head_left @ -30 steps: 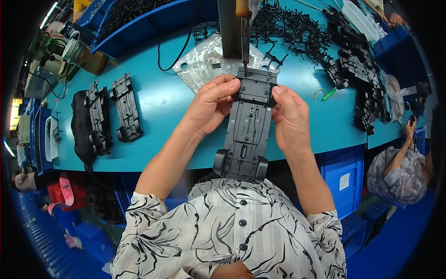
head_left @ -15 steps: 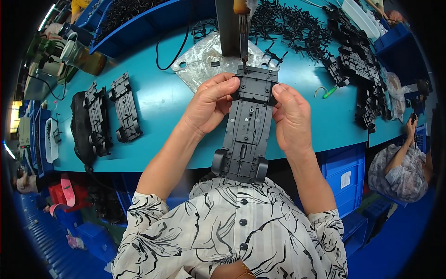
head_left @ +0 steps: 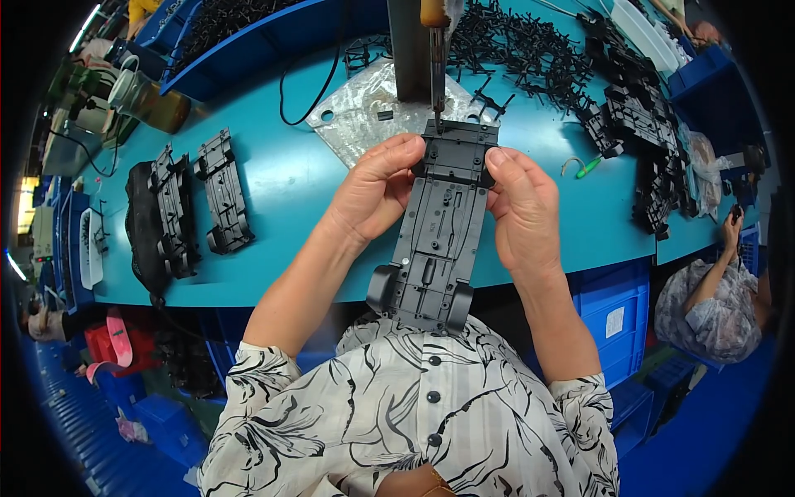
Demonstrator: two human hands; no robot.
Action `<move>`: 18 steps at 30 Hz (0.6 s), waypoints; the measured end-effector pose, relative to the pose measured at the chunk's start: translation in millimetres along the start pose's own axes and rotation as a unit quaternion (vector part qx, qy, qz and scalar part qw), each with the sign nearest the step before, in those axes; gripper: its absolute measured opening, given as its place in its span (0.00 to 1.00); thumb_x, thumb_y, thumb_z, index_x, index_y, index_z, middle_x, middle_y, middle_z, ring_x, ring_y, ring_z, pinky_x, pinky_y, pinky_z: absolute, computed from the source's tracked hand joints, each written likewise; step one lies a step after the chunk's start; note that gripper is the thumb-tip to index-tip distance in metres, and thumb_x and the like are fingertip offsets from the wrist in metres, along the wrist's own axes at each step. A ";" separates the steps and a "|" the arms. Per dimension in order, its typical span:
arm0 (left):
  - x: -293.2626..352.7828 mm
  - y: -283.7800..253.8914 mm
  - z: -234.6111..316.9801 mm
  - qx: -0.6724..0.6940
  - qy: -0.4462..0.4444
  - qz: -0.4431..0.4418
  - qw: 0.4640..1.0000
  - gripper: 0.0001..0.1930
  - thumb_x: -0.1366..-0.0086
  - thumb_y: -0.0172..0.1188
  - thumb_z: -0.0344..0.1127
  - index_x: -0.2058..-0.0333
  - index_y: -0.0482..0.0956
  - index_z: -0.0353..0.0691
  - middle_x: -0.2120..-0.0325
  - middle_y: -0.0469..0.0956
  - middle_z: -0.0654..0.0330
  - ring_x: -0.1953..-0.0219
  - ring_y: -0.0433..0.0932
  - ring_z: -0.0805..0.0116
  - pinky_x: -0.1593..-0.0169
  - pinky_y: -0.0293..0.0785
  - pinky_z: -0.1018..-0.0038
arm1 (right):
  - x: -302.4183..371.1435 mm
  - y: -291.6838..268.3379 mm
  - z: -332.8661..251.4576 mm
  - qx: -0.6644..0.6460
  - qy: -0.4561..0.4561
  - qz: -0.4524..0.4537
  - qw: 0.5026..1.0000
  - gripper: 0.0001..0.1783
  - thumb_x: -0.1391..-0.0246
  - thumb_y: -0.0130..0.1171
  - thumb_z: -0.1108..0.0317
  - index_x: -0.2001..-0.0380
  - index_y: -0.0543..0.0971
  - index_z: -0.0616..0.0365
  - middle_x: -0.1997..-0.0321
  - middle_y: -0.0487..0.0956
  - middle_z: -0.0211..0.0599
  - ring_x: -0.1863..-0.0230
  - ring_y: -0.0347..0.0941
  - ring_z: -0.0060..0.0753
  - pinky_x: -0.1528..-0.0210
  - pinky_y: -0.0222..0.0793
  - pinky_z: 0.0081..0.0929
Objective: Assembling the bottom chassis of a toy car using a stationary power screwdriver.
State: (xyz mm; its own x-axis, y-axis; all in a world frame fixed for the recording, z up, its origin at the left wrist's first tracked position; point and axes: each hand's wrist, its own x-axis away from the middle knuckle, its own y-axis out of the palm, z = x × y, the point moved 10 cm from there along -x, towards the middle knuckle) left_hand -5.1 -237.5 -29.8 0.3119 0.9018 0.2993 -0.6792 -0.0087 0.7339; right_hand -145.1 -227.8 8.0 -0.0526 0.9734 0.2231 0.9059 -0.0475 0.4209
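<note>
A long black plastic toy car chassis [head_left: 437,219] is held between my two hands, its near end close to my shirt. My left hand [head_left: 377,186] pinches its far left edge with the thumb on top. On the opposite edge, my right hand [head_left: 523,203] grips in the same way. Over the far end stands a pointed metal tool with an orange handle [head_left: 436,62], like a soldering iron. Its tip meets or nearly meets the far left corner; contact is hard to tell. My lower fingers are partly hidden beneath the part.
Behind the chassis, a metal post [head_left: 408,54] rises from a silver plate [head_left: 352,124]. Two similar chassis [head_left: 224,192] lie at left beside a black bag [head_left: 142,236]. Small black parts [head_left: 517,54] heap at the back; more chassis [head_left: 642,116] pile right, near a green-handled tool [head_left: 588,167].
The chassis has turned slightly, its near end swinging left and toward me. My right hand has shifted a little to the right; both hands keep their grip.
</note>
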 end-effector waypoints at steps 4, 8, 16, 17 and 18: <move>-0.6 -1.1 -4.3 0.034 -0.018 0.005 0.999 0.12 0.38 0.58 0.38 0.60 0.74 0.36 0.65 0.78 0.59 0.63 0.79 0.72 0.59 0.80 0.76 | -1.6 -3.0 -0.5 0.014 -0.006 0.006 1.000 0.11 0.43 0.57 0.64 0.63 0.76 0.62 0.67 0.76 0.27 0.70 0.70 0.15 0.69 0.70 0.17; -0.2 1.1 -6.4 0.055 -0.033 -0.019 0.998 0.12 0.38 0.58 0.38 0.59 0.75 0.36 0.64 0.78 0.58 0.63 0.79 0.71 0.57 0.80 0.74 | -2.3 1.6 -4.3 0.019 -0.010 0.003 1.000 0.12 0.43 0.57 0.64 0.63 0.76 0.62 0.67 0.76 0.27 0.71 0.71 0.16 0.69 0.71 0.18; -1.5 -0.6 -14.8 0.110 -0.076 -0.032 0.990 0.16 0.38 0.58 0.39 0.57 0.75 0.34 0.62 0.79 0.54 0.60 0.79 0.68 0.54 0.78 0.71 | -2.3 6.7 -10.1 0.025 -0.017 -0.003 1.000 0.11 0.43 0.57 0.63 0.64 0.76 0.62 0.69 0.77 0.27 0.72 0.72 0.15 0.69 0.72 0.18; -1.4 -0.4 -14.8 0.111 -0.076 -0.033 0.990 0.16 0.38 0.58 0.39 0.57 0.75 0.34 0.62 0.79 0.54 0.60 0.79 0.68 0.54 0.78 0.71 | -2.2 6.9 -9.9 0.026 -0.017 -0.003 1.000 0.11 0.43 0.57 0.63 0.64 0.76 0.62 0.69 0.77 0.27 0.72 0.72 0.15 0.69 0.72 0.18; -1.7 0.1 -14.8 0.106 -0.075 -0.036 0.991 0.15 0.38 0.58 0.39 0.57 0.75 0.34 0.62 0.79 0.54 0.60 0.79 0.68 0.54 0.78 0.71 | -2.5 6.1 -8.8 0.024 -0.016 -0.001 1.000 0.11 0.43 0.57 0.63 0.65 0.76 0.61 0.70 0.77 0.27 0.73 0.72 0.16 0.69 0.72 0.17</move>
State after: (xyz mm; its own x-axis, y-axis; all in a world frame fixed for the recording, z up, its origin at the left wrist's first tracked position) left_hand -15.5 -232.6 -39.3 0.4597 0.8296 0.3170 -0.5013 -0.0523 0.8637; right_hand -143.2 -232.5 17.8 -0.0419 0.9801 0.1938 0.9248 -0.0354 0.3789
